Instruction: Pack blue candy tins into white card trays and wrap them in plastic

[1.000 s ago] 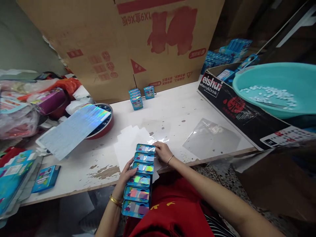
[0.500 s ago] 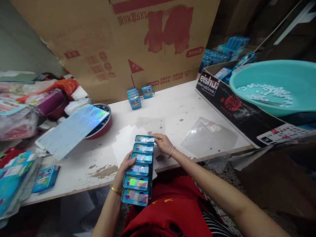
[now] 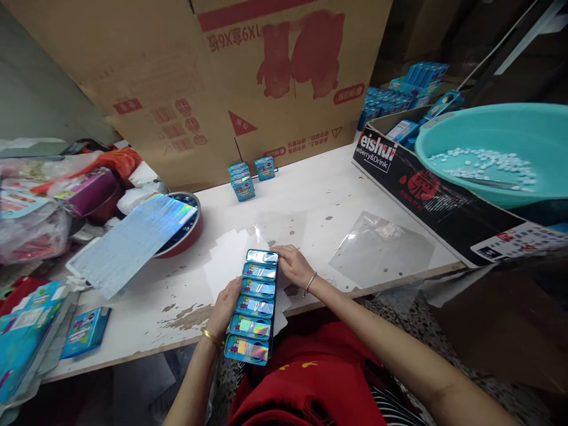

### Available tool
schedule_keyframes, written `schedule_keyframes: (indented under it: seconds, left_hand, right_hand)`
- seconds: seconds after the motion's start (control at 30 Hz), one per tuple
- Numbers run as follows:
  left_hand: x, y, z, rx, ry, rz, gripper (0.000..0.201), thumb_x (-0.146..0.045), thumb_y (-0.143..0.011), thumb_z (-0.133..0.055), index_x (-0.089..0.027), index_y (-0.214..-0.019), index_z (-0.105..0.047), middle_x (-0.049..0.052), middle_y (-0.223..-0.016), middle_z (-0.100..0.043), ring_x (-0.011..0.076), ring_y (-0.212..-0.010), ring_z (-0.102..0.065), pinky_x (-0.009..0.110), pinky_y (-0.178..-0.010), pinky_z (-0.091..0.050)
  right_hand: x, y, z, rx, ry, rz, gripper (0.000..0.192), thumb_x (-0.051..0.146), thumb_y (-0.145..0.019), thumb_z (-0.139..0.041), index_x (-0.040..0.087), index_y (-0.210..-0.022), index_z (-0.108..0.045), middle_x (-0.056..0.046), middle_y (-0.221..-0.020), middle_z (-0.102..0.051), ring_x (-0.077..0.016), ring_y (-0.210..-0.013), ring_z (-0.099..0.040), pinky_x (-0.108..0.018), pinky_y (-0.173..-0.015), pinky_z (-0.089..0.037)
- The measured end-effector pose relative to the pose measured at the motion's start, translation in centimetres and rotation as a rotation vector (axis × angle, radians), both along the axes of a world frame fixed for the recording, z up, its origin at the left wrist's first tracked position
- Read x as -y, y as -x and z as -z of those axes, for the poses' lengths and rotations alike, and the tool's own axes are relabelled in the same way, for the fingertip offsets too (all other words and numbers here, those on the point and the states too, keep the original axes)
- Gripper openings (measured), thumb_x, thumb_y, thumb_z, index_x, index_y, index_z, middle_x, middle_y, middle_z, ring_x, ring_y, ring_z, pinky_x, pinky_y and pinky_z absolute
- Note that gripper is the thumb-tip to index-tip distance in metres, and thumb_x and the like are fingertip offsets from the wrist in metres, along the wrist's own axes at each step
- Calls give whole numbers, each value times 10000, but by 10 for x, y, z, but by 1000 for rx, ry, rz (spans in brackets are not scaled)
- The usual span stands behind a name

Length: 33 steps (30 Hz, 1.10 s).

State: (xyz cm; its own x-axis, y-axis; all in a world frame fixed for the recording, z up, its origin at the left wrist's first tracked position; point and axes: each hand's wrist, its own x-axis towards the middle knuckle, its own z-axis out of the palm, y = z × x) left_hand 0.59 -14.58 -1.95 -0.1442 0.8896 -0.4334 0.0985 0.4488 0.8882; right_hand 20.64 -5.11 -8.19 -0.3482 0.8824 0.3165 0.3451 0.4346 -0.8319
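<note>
Centrally, a row of 6 blue boxes (image 3: pixel 252 307) with shiny, light-catching labels lies across the near edge of the desk (image 3: pixel 310 198), its near end by the person's red clothing (image 3: pixel 306 378). The left hand (image 3: pixel 225 305), wearing a gold bangle (image 3: pixel 210 336), holds the row's left side; its fingers are mostly hidden. The right hand (image 3: pixel 293 265) has its fingers drawn narrow at the far right corner; whether they pinch it, I cannot tell.

Taking the row as the clock's centre, white sheets (image 3: pixel 224 255) fan out at 11 o'clock. At 10 o'clock, a shimmering sheet (image 3: pixel 133 242) partly covers a red bowl (image 3: pixel 194 231). At 9 o'clock, 1 blue packet (image 3: pixel 89 334) lies near flat blue packaging (image 3: pixel 29 334). At 12 o'clock, a cluster of small blue boxes (image 3: pixel 242 189) and 1 separate box (image 3: pixel 265 168) stand before a large cardboard carton (image 3: pixel 177 71). At 2 o'clock are a clear plastic sheet (image 3: pixel 368 249) and, farther out, a black box (image 3: pixel 399 184) beneath a teal basin (image 3: pixel 550 148) holding small white pieces (image 3: pixel 497 161).
</note>
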Motion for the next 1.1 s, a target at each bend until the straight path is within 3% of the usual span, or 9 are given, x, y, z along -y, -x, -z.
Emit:
schedule_keyframes:
  seconds: [0.1, 0.23, 0.3, 0.4, 0.47, 0.63, 0.87, 0.97, 1.1]
  left_hand:
    - [-8, 14, 0, -359, -82, 73, 521, -635, -807, -497, -161, -874, -704, 80, -844, -698, 272, -814, -627, 342, -735, -463]
    - [-36, 25, 9, -875, -423, 206, 358, -331, -801, -562, -168, -1116, -610, 117, -1059, -627, 267, -928, -588, 356, -805, -431]
    - [-53, 23, 15, -1022, -490, 347, 394, -227, -788, -546, -160, -1176, -568, 137, -1092, -595, 277, -979, -555, 375, -818, -406]
    - [-74, 16, 21, -1149, -501, 477, 224, -180, -817, -498, -182, -1009, -613, 113, -988, -616, 261, -925, -551, 368, -779, -363]
    - [-82, 15, 24, -1174, -537, 476, 126, -180, -834, -479, -188, -840, -605, 85, -862, -620, 233, -836, -549, 354, -751, -337]
    - [-88, 20, 26, -1043, -572, 360, 176, -207, -801, -502, -184, -627, -520, 29, -681, -573, 178, -706, -514, 318, -706, -319]
    - [-94, 24, 10, -931, -431, 385, 181, -221, -725, -558, -170, -553, -535, 20, -590, -573, 168, -618, -533, 290, -622, -335]
    - [-94, 25, 0, -1050, -484, 418, 169, -234, -734, -569, -160, -583, -590, 78, -700, -627, 228, -743, -571, 334, -683, -341]
    - [-99, 29, -3, -894, -293, 471, 167, -215, -751, -546, -164, -617, -632, 38, -636, -633, 177, -638, -559, 285, -605, -343]
  right_hand:
    - [4, 0, -7, 126, -74, 28, 368, 61, -835, -440, 199, -1085, -671, -82, -1098, -663, -215, -1040, -554, -375, -917, -442]
    - [10, 3, -22, 344, -152, 205, 310, 115, -851, -491, 191, -1106, -649, -97, -969, -618, -234, -922, -516, -351, -791, -410]
    - [12, 5, -27, 413, -195, 289, 229, 155, -863, -509, 179, -1040, -652, -85, -888, -618, -232, -863, -506, -345, -756, -371]
    - [13, 9, -32, 485, -243, 327, 121, 177, -868, -520, 177, -819, -631, -60, -776, -624, -212, -782, -500, -335, -718, -322]
    - [14, 11, -34, 511, -269, 338, 143, 175, -866, -523, 181, -748, -605, -50, -741, -625, -202, -755, -499, -328, -703, -310]
    - [14, 9, -43, 443, -273, 329, 150, 160, -859, -521, 191, -739, -606, -38, -735, -634, -191, -754, -528, -304, -704, -348]
    - [9, 15, -58, 311, -36, 307, 137, 146, -802, -536, 207, -692, -590, -7, -730, -612, -157, -677, -527, -272, -622, -370]
    - [12, 23, -60, 463, -180, 350, 147, 130, -815, -512, 195, -703, -583, -46, -761, -605, -192, -738, -511, -303, -638, -343]
    - [18, 33, -62, 691, -405, 339, 182, 132, -860, -488, 181, -706, -572, -84, -764, -584, -218, -745, -459, -339, -631, -279]
